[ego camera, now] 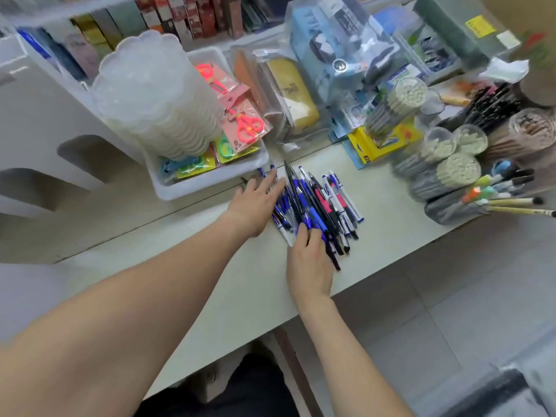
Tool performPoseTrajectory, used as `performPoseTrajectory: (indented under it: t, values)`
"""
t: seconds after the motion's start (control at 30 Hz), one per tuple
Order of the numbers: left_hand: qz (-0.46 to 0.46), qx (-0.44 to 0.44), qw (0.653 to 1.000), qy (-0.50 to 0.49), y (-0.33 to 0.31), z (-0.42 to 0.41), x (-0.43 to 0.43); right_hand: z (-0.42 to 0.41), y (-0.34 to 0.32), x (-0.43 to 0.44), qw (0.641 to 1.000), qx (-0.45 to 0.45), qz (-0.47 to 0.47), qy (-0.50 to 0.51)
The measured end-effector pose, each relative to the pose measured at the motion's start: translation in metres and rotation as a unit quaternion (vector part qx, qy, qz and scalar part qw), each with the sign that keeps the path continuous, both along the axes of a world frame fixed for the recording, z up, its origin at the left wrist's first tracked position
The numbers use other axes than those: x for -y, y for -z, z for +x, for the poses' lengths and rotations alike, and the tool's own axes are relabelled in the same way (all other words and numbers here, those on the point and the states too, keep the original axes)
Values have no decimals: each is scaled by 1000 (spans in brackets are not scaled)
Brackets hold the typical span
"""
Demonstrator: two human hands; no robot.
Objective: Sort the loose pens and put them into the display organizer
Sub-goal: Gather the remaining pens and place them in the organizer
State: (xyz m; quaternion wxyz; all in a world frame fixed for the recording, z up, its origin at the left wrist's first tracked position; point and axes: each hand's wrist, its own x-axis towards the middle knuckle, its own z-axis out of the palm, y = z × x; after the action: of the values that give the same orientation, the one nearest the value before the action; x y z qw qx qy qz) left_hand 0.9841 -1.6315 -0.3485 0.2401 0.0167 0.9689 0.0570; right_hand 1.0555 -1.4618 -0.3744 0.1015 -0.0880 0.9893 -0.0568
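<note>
On counter (391, 218), head view: loose pens (319, 200) heaped in one pile, with blue, black, pink and white barrels lying mostly parallel. Left hand (255, 203) reaches in from left, forearm stretched out, fingers straight and spread, flat on pile's left edge, grasping nothing. Right hand (311, 260) at pile's near end, back up, fingers and thumb curled round blue pen (318, 219). White organizer (36, 115) with arched slots stands well left of pile. White tray (210, 183) of packaged scissors sits between.

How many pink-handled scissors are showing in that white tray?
2. One pair of pink scissors lies at the white tray's back, another nearer its front right; the clear stack may hide more.
</note>
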Motion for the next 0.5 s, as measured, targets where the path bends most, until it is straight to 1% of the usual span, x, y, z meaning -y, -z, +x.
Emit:
performPoseTrajectory:
  t: [0.17,0.3,0.43,0.5]
  values:
    - [19,-66,998,-6,20,-1,4,3,10,-3,998,-43,-27,-23]
    - [45,-111,993,-1,18,14,4,10,7,-1,999,-24,-31,-32]
    - [102,-133,985,-50,18,34,8,24,5,3,999,-3,-30,-31]
    - [119,-151,979,-69,21,48,13,30,6,2,999,-6,-21,-40]
